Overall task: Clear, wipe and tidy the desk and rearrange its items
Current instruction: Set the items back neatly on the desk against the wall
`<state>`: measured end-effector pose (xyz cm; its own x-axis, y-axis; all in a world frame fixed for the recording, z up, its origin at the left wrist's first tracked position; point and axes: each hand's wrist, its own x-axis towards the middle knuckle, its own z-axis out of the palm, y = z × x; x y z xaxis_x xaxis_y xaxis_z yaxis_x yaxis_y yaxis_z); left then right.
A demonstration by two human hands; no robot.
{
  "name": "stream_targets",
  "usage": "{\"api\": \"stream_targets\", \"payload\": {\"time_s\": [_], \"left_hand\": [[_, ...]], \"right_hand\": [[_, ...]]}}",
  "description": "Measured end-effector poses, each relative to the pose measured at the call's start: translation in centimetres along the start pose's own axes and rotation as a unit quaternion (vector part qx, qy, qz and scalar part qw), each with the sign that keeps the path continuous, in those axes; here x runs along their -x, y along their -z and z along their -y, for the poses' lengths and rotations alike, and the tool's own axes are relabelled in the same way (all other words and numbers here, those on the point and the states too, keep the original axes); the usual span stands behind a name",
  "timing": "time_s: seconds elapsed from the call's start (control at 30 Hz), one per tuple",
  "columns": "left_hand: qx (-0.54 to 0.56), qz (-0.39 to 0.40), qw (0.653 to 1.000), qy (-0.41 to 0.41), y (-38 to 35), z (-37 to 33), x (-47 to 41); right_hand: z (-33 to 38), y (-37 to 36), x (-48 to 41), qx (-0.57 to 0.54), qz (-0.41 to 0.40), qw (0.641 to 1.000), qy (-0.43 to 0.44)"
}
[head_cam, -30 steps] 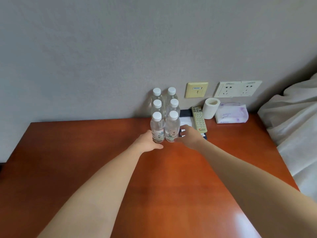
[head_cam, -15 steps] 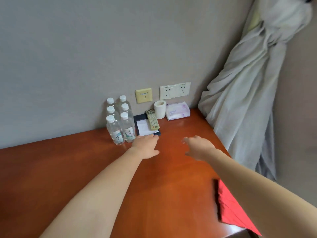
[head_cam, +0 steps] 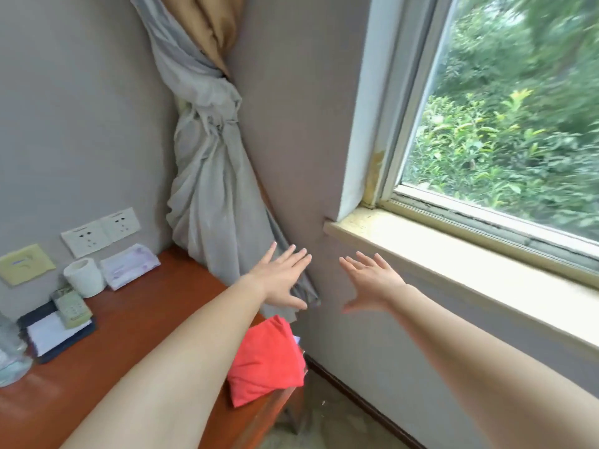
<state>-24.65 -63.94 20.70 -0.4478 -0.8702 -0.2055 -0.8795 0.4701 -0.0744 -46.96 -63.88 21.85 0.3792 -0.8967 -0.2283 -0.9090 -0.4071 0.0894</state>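
My left hand [head_cam: 282,277] and my right hand [head_cam: 372,280] are both raised in the air with fingers spread and nothing in them, past the right end of the reddish wooden desk [head_cam: 136,322]. A folded red cloth [head_cam: 267,359] lies at the desk's right edge, below my left forearm. At the far left, a water bottle [head_cam: 11,358] shows only in part. Beside it lie a dark notepad folder [head_cam: 55,335] with white paper and a remote control [head_cam: 71,306] on it. A toilet paper roll [head_cam: 84,277] and a tissue pack [head_cam: 129,265] stand against the wall.
A knotted grey curtain [head_cam: 210,176] hangs in the corner down to the desk's back right. A window [head_cam: 505,118] with a pale sill [head_cam: 453,254] fills the right. Wall sockets [head_cam: 100,231] and a yellow plate [head_cam: 26,264] sit above the desk. Floor shows below the desk's right end.
The view has swung sharply to the right, from the bottles to the window. Both hands have left the bottles and lifted off the desk, fingers now spread in front of the wall.
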Motion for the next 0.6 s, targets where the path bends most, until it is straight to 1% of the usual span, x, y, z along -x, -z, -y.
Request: {"api": "stream_targets", "payload": {"time_s": [0.13,0.27,0.43,0.53,0.6], "left_hand": [[-0.033,-0.036,0.993,-0.112,3.8,-8.2,-6.3],[-0.043,-0.062,0.974,-0.212,6.6,-16.0,-10.6],[-0.061,-0.074,0.941,-0.324,8.6,-25.2,-14.2],[-0.046,-0.093,0.918,-0.382,9.8,-30.3,-15.5],[-0.038,-0.09,0.903,-0.419,10.3,-33.5,-15.5]], "right_hand": [[-8.0,-0.8,6.5,-0.025,-0.011,0.992,-0.127],[-13.3,-2.1,13.5,-0.051,-0.01,0.968,-0.246],[-16.3,-3.6,22.1,-0.09,-0.019,0.92,-0.381],[-17.3,-4.6,26.9,-0.101,-0.035,0.883,-0.457],[-17.5,-5.5,30.1,-0.114,-0.034,0.856,-0.503]]}}
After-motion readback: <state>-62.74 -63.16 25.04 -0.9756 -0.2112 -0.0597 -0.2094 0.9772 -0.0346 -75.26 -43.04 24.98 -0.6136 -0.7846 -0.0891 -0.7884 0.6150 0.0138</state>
